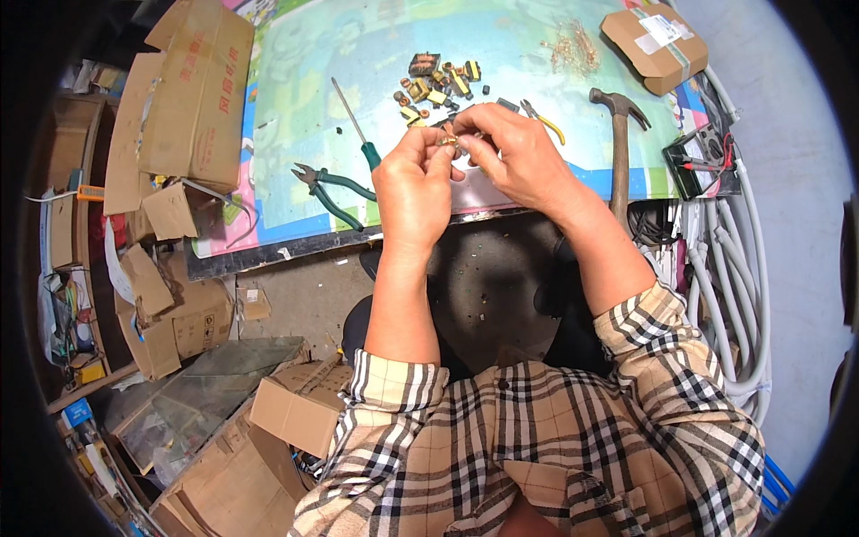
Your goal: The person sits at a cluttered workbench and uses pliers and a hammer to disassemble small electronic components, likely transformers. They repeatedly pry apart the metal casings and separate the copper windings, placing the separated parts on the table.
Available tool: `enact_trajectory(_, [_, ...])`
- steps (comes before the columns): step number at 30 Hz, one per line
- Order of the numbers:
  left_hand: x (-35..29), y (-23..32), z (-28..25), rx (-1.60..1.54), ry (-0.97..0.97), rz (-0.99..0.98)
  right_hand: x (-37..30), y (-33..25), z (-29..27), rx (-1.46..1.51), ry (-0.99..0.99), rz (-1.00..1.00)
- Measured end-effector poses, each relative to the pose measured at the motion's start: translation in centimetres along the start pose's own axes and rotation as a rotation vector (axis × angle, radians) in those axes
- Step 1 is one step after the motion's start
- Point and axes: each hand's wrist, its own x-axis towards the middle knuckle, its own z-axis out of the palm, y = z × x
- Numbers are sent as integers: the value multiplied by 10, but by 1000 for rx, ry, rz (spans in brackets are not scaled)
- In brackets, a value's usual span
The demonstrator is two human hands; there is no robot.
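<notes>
Over the table's near edge, my left hand (413, 188) and my right hand (519, 159) meet. Their fingertips pinch a small copper-coloured part (449, 140) between them. Fingers cover most of it, so its exact kind is hidden. Just beyond lies a loose pile of small wound coils and transformers (438, 87), black, yellow and copper. To the left of my left hand rest a screwdriver (369, 156) with a green handle and green-handled cutting pliers (333, 191). Close to my right hand are small yellow-handled pliers (544, 122).
A hammer (619, 143) lies at the right, its handle reaching the table edge. Beyond it sit a multimeter (700, 161) and a small cardboard box (655, 45). Thin copper wire scraps (574, 52) lie at the back. A large cardboard box (192, 89) stands left.
</notes>
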Motion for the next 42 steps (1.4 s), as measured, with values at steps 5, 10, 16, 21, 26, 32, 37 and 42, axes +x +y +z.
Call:
enact_trajectory(5, [1,0,-3,-96,-51,-37,3,-5,-2,59,28,43])
enact_trajectory(10, [1,1,-7,-505,-136,-292,3,-11,-6,30,51,105])
enact_trajectory(16, [-1,5,-7,-377,-7,-315,2,-7,-3,-69,92,68])
enact_trajectory(21, [1,-7,-4,-334,132,-72,1,-5,-1,9,51,40])
enact_trajectory(26, [0,-7,-5,-53,90,-59,4,-8,-7,152,71,294])
enact_trajectory(32, [1,2,-18,-260,67,-109,1,2,-8,149,31,323])
enact_trajectory(37, [3,-9,-19,-245,168,-114,4,4,-12,263,39,429])
enact_trajectory(42, [4,-5,-22,-272,244,-125,3,1,-18,208,20,422])
